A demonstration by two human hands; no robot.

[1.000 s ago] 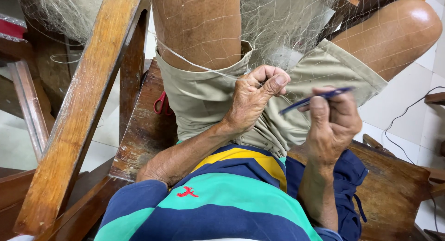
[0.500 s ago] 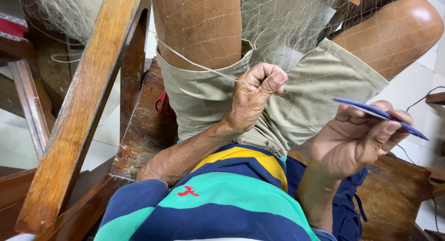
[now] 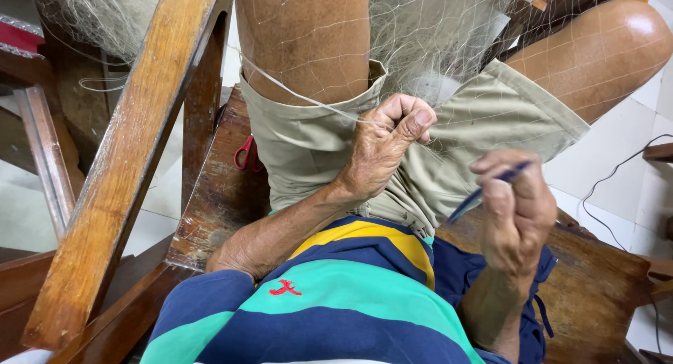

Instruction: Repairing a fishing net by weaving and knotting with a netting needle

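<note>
Fine fishing net [image 3: 427,49] is pinched in the clenched left hand [image 3: 385,143]; a blue netting needle [image 3: 487,189], gripped in the right hand [image 3: 515,213], is angled up-right, just right of it.

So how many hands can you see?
2. The left hand is a fist pinching the net over the shorts. The right hand is lower, holding a blue needle. No others show.

Left hand [image 3: 387,145] fisted, right hand [image 3: 515,211] pinching
</note>
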